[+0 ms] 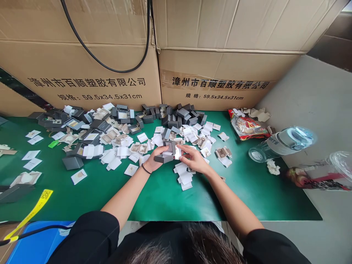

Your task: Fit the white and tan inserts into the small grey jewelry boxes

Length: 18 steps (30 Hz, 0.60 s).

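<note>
My left hand (156,158) is closed around a small dark grey box (164,158) with its lid raised, above the middle of the green table. From the right, my right hand (194,158) pinches a small white card piece (177,151) right beside the box. Whether this piece is still partly inside the box, I cannot tell. Below my right hand lies a strip of white folded cards (184,178). Just beyond both hands spreads a loose heap of white cards and beige paper inserts (139,147).
Dark grey boxes (183,114) pile up along the back, against large cardboard cartons (214,80). More boxes and cards (93,136) cover the left side. To the right are a red snack bag (246,126), a clear bottle (280,143), crumpled tissue (273,167) and a plastic cup (327,172).
</note>
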Each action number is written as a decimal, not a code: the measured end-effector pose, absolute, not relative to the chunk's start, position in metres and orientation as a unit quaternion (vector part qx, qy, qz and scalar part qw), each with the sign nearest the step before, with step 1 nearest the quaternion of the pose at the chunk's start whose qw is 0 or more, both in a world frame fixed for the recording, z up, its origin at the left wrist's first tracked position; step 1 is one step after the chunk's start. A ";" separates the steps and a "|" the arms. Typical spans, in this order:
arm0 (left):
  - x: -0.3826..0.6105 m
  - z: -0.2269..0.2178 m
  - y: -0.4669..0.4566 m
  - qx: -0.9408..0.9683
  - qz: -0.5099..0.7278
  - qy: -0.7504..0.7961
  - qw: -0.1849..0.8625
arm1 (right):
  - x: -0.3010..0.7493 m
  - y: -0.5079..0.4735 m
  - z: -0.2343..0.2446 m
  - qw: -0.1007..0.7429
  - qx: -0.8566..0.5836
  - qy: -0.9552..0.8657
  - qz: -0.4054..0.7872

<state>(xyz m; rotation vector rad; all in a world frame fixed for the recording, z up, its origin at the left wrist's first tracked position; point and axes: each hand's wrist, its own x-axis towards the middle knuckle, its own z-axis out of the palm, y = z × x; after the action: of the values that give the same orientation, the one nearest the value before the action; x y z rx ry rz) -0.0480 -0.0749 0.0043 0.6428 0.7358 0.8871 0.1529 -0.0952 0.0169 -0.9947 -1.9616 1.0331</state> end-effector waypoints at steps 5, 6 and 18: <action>-0.046 0.007 -0.076 0.298 0.409 0.349 0.788 | 0.150 -0.096 0.014 0.366 -0.382 -0.766 0.364; -0.046 0.008 -0.076 0.300 0.408 0.350 0.788 | 0.150 -0.096 0.013 0.369 -0.381 -0.769 0.357; -0.043 0.005 -0.079 0.329 0.424 0.362 0.762 | 0.149 -0.095 0.004 0.369 -0.404 -0.784 0.294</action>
<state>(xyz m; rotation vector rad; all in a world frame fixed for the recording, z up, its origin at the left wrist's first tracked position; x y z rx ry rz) -0.0431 -0.0786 0.0053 0.7149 0.7871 0.9230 0.1491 -0.0945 0.0039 -1.0365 -2.0133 0.7537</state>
